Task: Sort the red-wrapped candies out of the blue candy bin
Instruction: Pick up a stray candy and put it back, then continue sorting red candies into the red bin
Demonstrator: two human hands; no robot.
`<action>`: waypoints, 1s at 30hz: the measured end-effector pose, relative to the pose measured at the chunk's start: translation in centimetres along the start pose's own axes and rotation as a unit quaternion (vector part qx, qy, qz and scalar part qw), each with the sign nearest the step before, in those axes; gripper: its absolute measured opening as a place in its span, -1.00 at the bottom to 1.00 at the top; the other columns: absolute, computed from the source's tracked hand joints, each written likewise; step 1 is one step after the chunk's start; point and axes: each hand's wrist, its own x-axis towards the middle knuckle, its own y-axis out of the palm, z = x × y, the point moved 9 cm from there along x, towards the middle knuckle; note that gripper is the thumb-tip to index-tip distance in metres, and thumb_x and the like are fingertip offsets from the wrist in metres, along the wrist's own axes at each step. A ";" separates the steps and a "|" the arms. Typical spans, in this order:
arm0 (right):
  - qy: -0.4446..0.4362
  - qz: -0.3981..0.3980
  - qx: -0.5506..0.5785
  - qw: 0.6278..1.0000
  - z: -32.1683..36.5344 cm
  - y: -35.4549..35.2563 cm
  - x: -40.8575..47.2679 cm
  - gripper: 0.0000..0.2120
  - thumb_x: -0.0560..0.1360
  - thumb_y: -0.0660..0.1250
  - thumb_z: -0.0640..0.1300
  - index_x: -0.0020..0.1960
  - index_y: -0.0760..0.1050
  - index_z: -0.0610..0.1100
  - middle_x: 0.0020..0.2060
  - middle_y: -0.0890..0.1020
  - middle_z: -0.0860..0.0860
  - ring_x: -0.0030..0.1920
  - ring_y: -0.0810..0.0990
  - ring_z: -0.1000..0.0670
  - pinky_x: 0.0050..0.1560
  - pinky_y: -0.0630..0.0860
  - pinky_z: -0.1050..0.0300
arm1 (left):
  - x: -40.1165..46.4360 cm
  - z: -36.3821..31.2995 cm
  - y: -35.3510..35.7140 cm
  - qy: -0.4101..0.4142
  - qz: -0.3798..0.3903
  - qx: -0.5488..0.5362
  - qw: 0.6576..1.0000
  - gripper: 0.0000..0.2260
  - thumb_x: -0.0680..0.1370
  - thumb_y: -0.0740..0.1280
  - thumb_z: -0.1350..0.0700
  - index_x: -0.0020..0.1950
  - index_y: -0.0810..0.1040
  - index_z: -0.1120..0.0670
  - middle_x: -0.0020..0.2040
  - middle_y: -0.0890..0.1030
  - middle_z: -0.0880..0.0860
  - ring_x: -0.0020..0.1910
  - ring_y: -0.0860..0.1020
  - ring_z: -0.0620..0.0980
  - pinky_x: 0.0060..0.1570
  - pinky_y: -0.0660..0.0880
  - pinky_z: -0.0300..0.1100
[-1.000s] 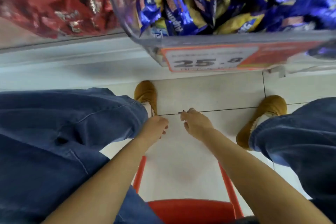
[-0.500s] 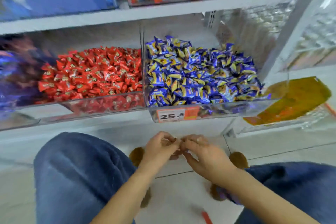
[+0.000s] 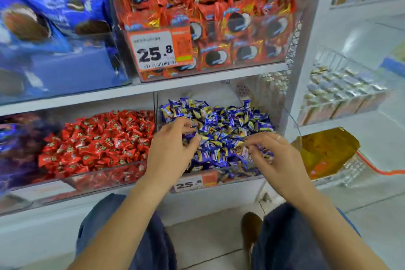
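A: Head view: is either grip holding anything?

B: Left hand (image 3: 173, 149) and right hand (image 3: 278, 160), fingers loosely curled, rake the blue candies (image 3: 221, 129) at centre frame, probably hunting strays. No red-wrapped candy shows there; the red candies (image 3: 98, 140) fill the left bin.

The lower shelf (image 3: 197, 204) carries the red candy bin (image 3: 98, 178) beside the blue candy bin (image 3: 236, 176).

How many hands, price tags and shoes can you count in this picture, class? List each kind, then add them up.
Hands: 2, the left hand and the right hand
Price tags: 2, the upper price tag and the lower price tag
Shoes in view: 1, the brown shoe
Total: 5
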 end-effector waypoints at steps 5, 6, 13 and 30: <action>0.077 -0.033 -0.075 0.994 -4.6 -1.6 3.2 -0.85 0.51 0.28 -0.08 0.00 0.61 -0.03 -0.05 0.62 0.03 0.02 0.51 -0.03 -0.09 0.30 0.21 | 2.2 -0.6 2.2 0.041 0.037 0.030 0.998 -0.82 0.57 0.28 0.00 0.14 0.56 -0.02 0.10 0.59 -0.07 0.15 0.45 -0.05 0.03 0.30 -0.24; 0.099 -0.048 -0.096 0.989 -5.6 -2.1 4.1 -0.86 0.52 0.31 -0.10 0.03 0.61 -0.03 -0.03 0.62 0.00 0.04 0.50 -0.05 -0.11 0.29 0.18 | 2.9 -1.1 3.0 0.046 0.056 0.036 0.997 -0.82 0.58 0.26 0.02 0.14 0.56 -0.02 0.11 0.58 -0.07 0.16 0.44 -0.05 0.04 0.29 -0.24; 0.231 -0.083 -0.127 0.961 -12.3 -2.3 6.0 -0.77 0.56 0.27 -0.01 0.18 0.51 -0.03 0.03 0.60 -0.07 -0.05 0.59 -0.14 -0.16 0.55 -0.03 | 13.0 -3.8 14.0 0.076 0.251 0.123 0.957 -0.54 0.62 0.20 0.01 0.50 0.21 0.05 0.44 0.33 0.13 0.39 0.31 0.13 0.35 0.28 -0.03; 0.256 -0.010 -0.215 0.942 -13.9 -0.6 6.8 -0.66 0.51 0.21 -0.26 0.22 0.50 0.00 -0.01 0.57 -0.09 -0.21 0.58 -0.21 -0.32 0.43 0.06 | 16.6 -2.1 27.7 0.043 0.497 0.110 0.859 -0.21 0.43 0.49 0.12 0.53 0.11 0.06 0.42 0.37 0.09 0.30 0.44 0.10 0.08 0.37 -0.23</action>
